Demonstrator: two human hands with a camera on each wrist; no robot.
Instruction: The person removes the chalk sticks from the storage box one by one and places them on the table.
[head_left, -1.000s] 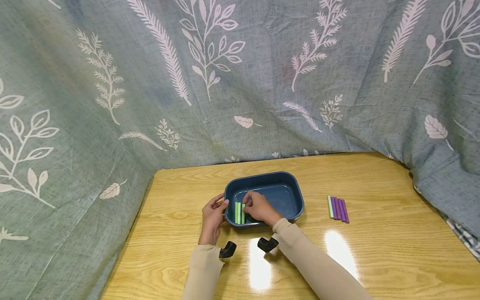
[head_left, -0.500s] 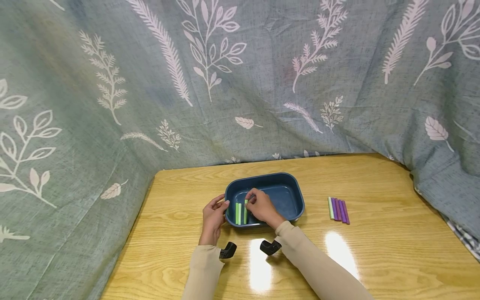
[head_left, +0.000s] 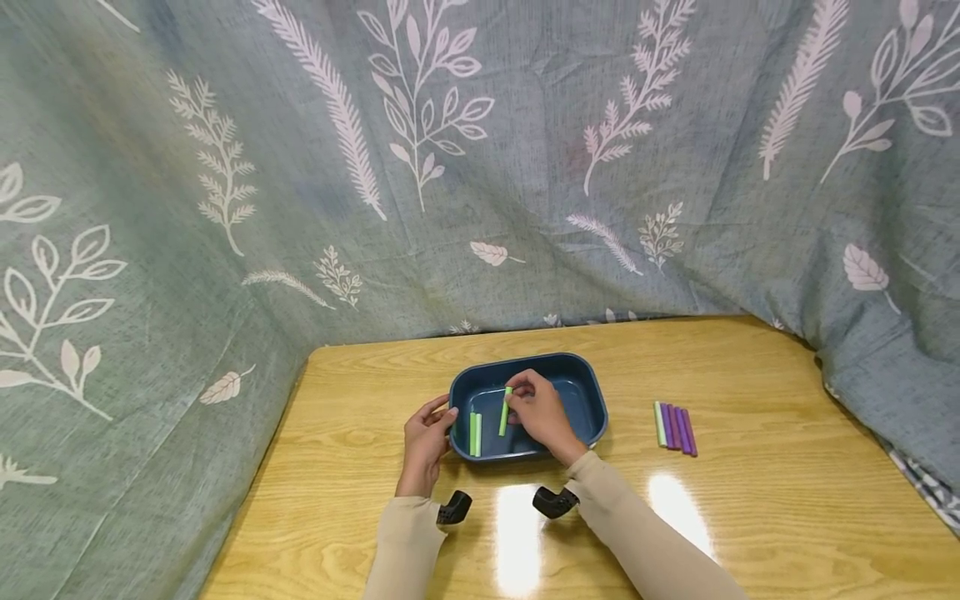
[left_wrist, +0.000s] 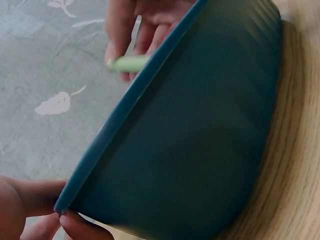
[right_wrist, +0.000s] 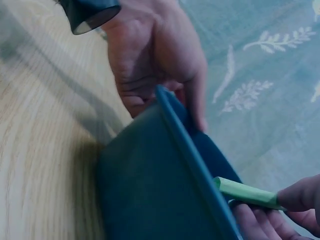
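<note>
My left hand (head_left: 426, 437) grips the left end of a dark blue plastic tub (head_left: 570, 400), pinching its rim between thumb and fingers. Over the tub's middle, my right hand (head_left: 542, 417) pinches a green chalk stick (head_left: 504, 414) by its upper end. That stick slants downward, and its far end overlaps the tub rim in the right wrist view, where the chalk (right_wrist: 247, 192) shows between thumb and fingers. Two more green chalk sticks (head_left: 475, 435) lie side by side inside the tub at its left end, one paler than the other.
To the tub's right, a row of chalk sticks (head_left: 678, 428) lies on the wooden table (head_left: 352, 400), one pale green and several purple. A grey-green leaf-patterned cloth (head_left: 525, 275) hangs behind and along the sides. A black wrist-worn piece (head_left: 555, 502) juts from the right sleeve.
My right hand has lifted the green chalk stick away from the other two and carried it rightward and up. My left hand has stayed at the tub's rim.
</note>
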